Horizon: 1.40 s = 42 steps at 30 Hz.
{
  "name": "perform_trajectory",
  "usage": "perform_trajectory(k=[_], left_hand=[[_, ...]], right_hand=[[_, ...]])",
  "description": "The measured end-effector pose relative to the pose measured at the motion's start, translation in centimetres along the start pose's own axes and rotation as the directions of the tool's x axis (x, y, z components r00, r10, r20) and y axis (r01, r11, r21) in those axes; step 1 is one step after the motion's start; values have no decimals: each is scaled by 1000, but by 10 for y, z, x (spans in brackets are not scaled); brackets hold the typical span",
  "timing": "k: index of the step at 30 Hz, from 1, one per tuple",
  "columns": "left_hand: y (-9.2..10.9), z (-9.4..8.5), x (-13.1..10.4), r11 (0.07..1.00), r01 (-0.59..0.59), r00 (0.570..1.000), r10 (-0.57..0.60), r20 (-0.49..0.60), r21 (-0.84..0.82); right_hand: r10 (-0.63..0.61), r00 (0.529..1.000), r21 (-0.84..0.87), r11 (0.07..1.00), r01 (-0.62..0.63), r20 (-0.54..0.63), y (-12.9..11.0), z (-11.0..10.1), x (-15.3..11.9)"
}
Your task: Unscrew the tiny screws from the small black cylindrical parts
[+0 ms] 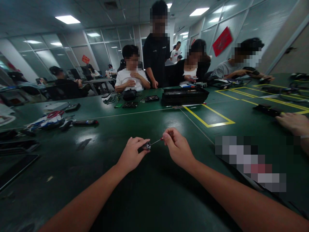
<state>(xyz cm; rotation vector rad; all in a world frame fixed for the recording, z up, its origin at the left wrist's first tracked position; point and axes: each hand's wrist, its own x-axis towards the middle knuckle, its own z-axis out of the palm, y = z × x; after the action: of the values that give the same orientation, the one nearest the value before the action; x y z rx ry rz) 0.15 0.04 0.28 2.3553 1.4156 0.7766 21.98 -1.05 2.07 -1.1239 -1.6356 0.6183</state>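
Screwdriver [161, 139] aslant, tip leftward, toward cylinder [146, 146]

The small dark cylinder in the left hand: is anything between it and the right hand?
Only the thin, red-handled metal tool in the right hand points across the gap toward the small dark cylinder; nothing else visible blocks it.

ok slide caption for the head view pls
Left hand grips a dark cylinder; right hand points a thin-shafted tool at its end.

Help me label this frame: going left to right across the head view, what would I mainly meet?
Flat black panel, red-tipped dark tool, left hand, dark cylinder's end, screwdriver shaft, right hand, another person's hand.
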Motion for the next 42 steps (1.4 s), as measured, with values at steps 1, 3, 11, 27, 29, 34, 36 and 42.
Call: perform_trajectory(k=[1,3,11,27,29,34,36,42], left_hand=[[0,0,0,1000,-1,1000,1,3,3],[0,0,0,1000,-2,1000,2,7,8],[-3,0,2,1000,17,1000,-17,-9,-18],[-2,2,0,997,16,1000,-17,-8,-80],[-1,1,-1,996,18,1000,-18,6,-83],[0,1,-1,997,14,1000,-13,16,-81],[-1,1,-1,996,24,1000,-23,14,-91],[-1,1,0,996,22,1000,-22,3,-85]], right_hand=[[-3,1000,0,1000,3,3,0,0,0],[-9,1000,-16,1000,10,7,-1,0,0],[8,996,-117,993,-19,-88,-7,-3,2],[-4,1000,-51,999,3,-17,-2,-1,0],[0,1000,-44,999,0,-5,-2,-1,1],[12,1000,-84,996,-12,-9,-3,-2,1],[10,1000,-106,994,-13,-28,-4,-2,2],[8,999,-132,991,-13,-44,-4,-3,3]])
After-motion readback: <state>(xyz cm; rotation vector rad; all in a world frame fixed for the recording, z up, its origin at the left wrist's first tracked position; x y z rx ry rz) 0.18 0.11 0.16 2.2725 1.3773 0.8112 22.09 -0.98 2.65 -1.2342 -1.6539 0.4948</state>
